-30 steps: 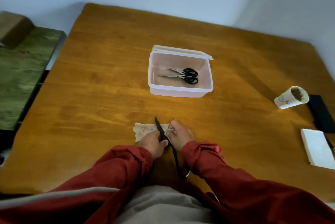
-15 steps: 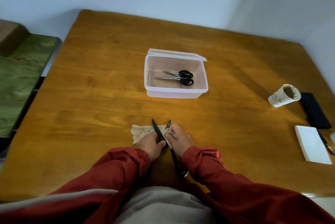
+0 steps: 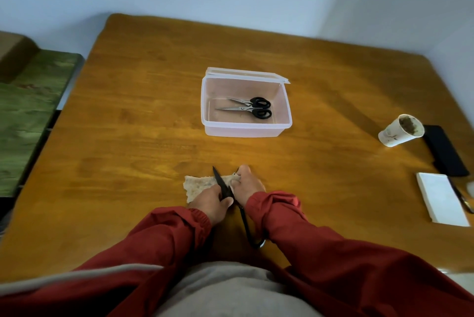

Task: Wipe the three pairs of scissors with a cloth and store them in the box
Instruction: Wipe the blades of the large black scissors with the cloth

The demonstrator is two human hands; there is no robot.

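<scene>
Half-hidden blade, uncertain count
The right hand (image 3: pixel 250 183) and crumpled beige cloth (image 3: pixel 196 184) cover one blade of the black scissors (image 3: pixel 221 183); whether the clear plastic box (image 3: pixel 246 129) holds one pair or two is unclear.

Wooden table (image 3: pixel 128 137): box (image 3: pixel 241 131), cloth (image 3: pixel 197 184), cup (image 3: pixel 393 134), notepad (image 3: pixel 441 198).

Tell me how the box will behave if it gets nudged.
The box looks like thin translucent plastic, so probably light and apt to slide on the smooth table. The scissors lie loose inside and would likely shift. Its open lid at the far rim may flap.
</scene>
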